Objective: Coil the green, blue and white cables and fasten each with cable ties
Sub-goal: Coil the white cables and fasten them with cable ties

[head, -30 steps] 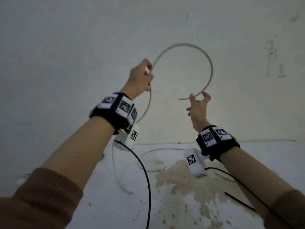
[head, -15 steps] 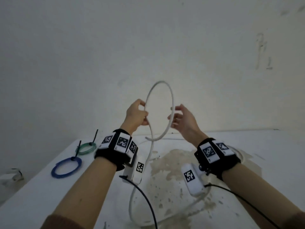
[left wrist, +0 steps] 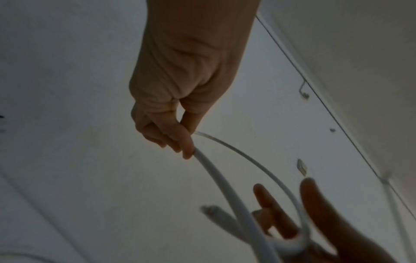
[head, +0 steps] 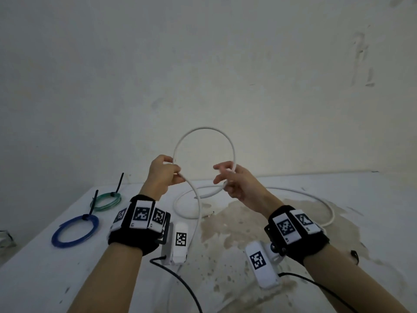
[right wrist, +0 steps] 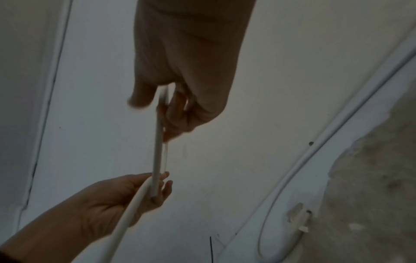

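Observation:
My left hand (head: 176, 171) pinches the white cable (head: 204, 128) where the strand crosses itself at the left of a round loop held upright above the table. My right hand (head: 222, 175) curls its fingers round the loop's right side, near the cable's free end. In the left wrist view my left hand's fingers (left wrist: 186, 142) clamp the white cable (left wrist: 225, 183). In the right wrist view the white cable (right wrist: 157, 160) runs straight down from my right hand (right wrist: 171, 106) into the left hand (right wrist: 135, 192). The green coil (head: 106, 201) and the blue coil (head: 75, 231) lie at the left, each tied with a black tie.
The slack of the white cable lies in wide curves on the white table (head: 45, 279), reaching the right side (head: 325, 206). A brownish stain (head: 237, 227) covers the table's middle. A small dark item (head: 354, 256) lies right of my right wrist. A bare wall (head: 203, 64) rises behind.
Both hands came down from high in front of the wall to just above the table. The loop got smaller and rounder, and my right hand has closed on its right side.

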